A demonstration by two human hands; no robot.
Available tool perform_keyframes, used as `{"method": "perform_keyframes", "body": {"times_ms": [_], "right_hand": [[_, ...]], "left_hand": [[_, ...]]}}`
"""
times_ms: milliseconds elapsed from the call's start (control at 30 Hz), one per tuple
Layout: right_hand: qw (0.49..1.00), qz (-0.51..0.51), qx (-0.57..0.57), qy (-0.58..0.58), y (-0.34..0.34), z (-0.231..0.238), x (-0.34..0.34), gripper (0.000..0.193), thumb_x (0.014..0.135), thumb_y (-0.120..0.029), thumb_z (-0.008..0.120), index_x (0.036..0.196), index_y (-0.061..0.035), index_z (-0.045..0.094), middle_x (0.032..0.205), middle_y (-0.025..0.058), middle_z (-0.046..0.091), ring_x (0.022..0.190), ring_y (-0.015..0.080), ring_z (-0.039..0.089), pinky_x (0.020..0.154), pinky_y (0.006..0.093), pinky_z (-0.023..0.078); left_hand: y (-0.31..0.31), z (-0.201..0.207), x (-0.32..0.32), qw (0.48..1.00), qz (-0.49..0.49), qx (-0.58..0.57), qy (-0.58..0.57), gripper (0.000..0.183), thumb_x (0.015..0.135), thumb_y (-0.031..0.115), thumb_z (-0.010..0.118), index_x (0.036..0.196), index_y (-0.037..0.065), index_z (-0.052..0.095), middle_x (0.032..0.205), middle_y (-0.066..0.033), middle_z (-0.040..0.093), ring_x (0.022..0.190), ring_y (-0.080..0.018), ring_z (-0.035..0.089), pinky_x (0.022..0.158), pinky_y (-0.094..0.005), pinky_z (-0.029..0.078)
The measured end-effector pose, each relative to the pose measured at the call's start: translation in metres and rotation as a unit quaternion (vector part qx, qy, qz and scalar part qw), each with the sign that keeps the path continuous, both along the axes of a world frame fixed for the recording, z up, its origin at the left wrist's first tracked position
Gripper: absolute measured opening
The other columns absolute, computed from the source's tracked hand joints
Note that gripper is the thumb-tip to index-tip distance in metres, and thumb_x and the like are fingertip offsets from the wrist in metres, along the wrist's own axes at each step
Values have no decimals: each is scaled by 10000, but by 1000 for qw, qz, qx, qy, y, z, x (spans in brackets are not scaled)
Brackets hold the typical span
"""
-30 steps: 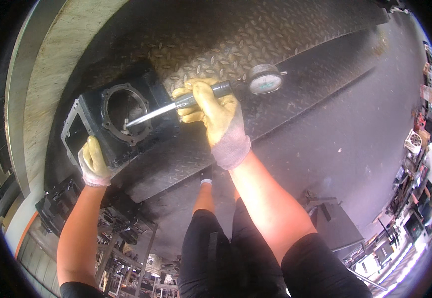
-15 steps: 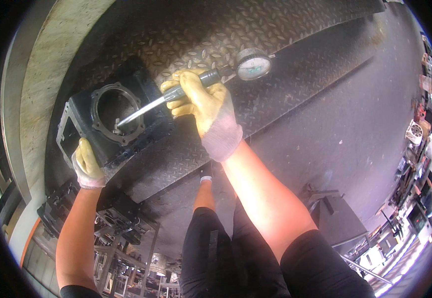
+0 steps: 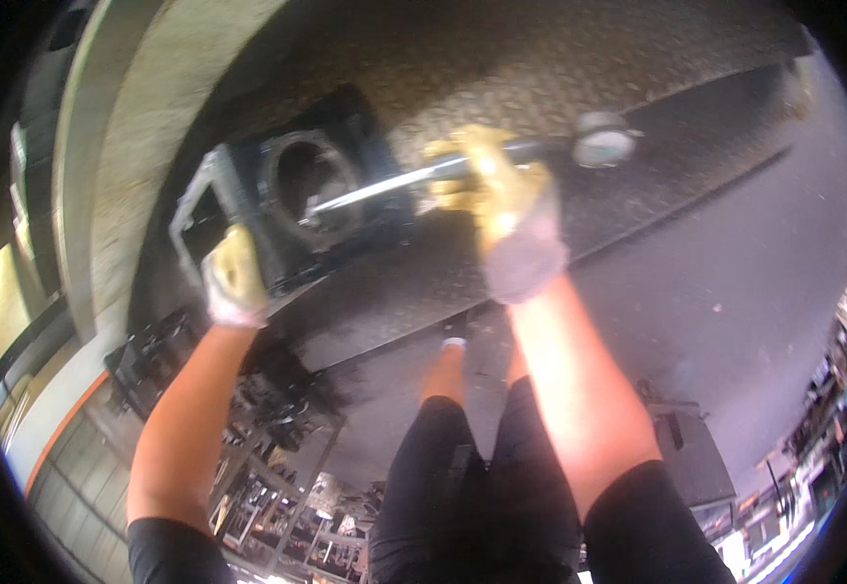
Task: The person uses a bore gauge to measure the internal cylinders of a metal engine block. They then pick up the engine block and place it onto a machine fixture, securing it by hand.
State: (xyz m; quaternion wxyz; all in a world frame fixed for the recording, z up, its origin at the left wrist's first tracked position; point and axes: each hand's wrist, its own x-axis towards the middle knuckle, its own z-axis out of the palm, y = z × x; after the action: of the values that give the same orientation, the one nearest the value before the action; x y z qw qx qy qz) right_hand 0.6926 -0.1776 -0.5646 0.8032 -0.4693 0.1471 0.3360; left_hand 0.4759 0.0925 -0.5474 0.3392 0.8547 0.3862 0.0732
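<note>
A dark cast metal housing [image 3: 277,255] with a round flanged bore lies at the left on a patterned metal plate. My left hand [image 3: 235,270], in a yellow-coated glove, grips the housing's near left edge beside a rectangular opening. In my right hand [image 3: 501,190], gloved alike, is a dial bore gauge [image 3: 384,187], held by its dark grip. Its bright rod slants down leftward, with the measuring head at the bore's near rim. The round white dial [image 3: 603,149] is beyond my right hand. Motion blur hides the dial's reading and whether the head touches the wall.
The treaded plate [image 3: 394,316] ends in a long step above a grey floor [image 3: 676,282]. A pale curved beam [image 3: 151,127] runs along the left. Dark metal parts [image 3: 277,399] on a rack stand below my left arm. A dark box-like stand [image 3: 696,453] is at the lower right.
The whole view has shifted and turned, so everything lies farther right in the picture. The gauge leans somewhat flatter, its dial end lower relative to the bore. Both hands keep their holds.
</note>
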Motion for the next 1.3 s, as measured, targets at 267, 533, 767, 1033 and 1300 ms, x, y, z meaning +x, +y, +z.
{"method": "perform_keyframes", "body": {"times_ms": [267,533,767,1033,1300], "right_hand": [[995,7,68,-78,-13,-7,-1,240,1073,-170,634,1234,4,677,1062,153,792,845,140,739,704,249,603],[989,6,115,-93,-12,-36,2,217,1060,-178,662,1193,-15,713,1014,133,801,792,117,737,636,229,577],[989,24,116,-85,-12,-45,9,198,1036,-223,713,1144,-64,760,963,109,805,727,104,708,617,228,569],[986,44,154,-52,-1,-32,22,192,1007,-227,752,1046,-40,737,877,71,748,696,91,622,620,239,503],[976,87,73,-187,2,-43,25,282,1051,-269,646,887,-48,706,797,25,674,733,126,607,705,330,511]], "left_hand": [[1,22,9,989,-106,71,68,505,1146,337,443,812,-24,559,638,-98,467,634,-168,408,584,-396,363],[4,22,7,994,-75,11,79,621,1160,446,355,1040,-54,702,850,-101,735,719,-173,622,690,-351,501],[5,21,5,989,-113,64,71,627,1155,452,358,1069,-64,702,926,-107,752,812,-168,655,756,-335,534],[6,22,7,994,-84,15,65,605,1156,449,380,1119,-72,686,991,-104,755,825,-191,666,785,-354,541],[25,7,-7,981,94,-169,-28,593,1138,481,436,1344,-32,652,1240,-124,735,1085,-202,704,1002,-363,551]]}}
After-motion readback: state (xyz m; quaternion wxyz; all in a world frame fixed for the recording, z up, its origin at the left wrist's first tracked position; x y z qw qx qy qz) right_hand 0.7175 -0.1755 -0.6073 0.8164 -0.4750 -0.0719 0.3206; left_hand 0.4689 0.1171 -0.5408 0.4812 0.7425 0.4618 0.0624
